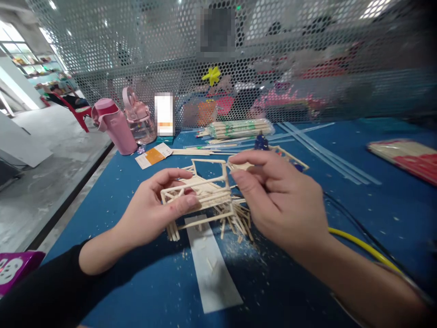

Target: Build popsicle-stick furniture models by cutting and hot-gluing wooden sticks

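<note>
My left hand [150, 207] is closed on a small frame [196, 193] built of thin pale wooden sticks, thumb across its near side and fingers behind. The frame is held slightly tilted above the table. At its upper right corner, my right hand [282, 196] pinches thumb and forefinger together. Whatever sits between those fingertips is too small to make out. Beneath the frame lies a loose pile of short cut sticks [241, 223], with a white strip [218, 278] on the table in front of it.
Further back are a bagged bundle of sticks [241, 129], long translucent strips [327, 152] and another stick frame [293, 157]. A pink flask [118, 127] and a clear pink bottle [143, 123] stand back left. A yellow cable [362, 248] runs at right. Perforated mesh [136, 45] rises behind.
</note>
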{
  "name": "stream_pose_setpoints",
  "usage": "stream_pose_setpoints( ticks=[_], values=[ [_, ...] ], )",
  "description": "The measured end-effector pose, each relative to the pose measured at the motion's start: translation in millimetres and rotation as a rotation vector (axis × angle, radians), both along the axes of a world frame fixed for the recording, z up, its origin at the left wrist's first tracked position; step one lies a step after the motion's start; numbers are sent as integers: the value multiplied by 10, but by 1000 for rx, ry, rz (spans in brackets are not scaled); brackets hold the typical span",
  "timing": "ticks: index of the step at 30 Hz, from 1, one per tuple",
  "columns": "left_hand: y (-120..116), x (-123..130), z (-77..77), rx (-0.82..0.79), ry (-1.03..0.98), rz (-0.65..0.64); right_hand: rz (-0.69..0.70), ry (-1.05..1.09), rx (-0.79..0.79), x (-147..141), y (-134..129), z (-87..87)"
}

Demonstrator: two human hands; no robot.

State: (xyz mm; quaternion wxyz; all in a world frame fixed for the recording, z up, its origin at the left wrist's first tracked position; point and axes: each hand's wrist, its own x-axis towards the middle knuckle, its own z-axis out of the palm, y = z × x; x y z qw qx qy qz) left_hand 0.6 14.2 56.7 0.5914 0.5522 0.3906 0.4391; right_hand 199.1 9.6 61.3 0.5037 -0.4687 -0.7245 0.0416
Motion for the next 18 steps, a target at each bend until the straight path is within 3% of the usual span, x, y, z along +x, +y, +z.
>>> stream_pose_setpoints(
  ticks=[4,8,13,18],
  values=[
    [-27,-45,-34,43,72,119,85,-126,132,-15,46,-48],
    [-125,-81,-158,153,194,185,201,-179,37,-48,56,-109],
    [-277,-106,-359,326,141,115,198,-203,-22,-50,15,-109],
    [-319,-90,-465,346,85,249,185,-143,23,-43,-31,-38]
  ],
)
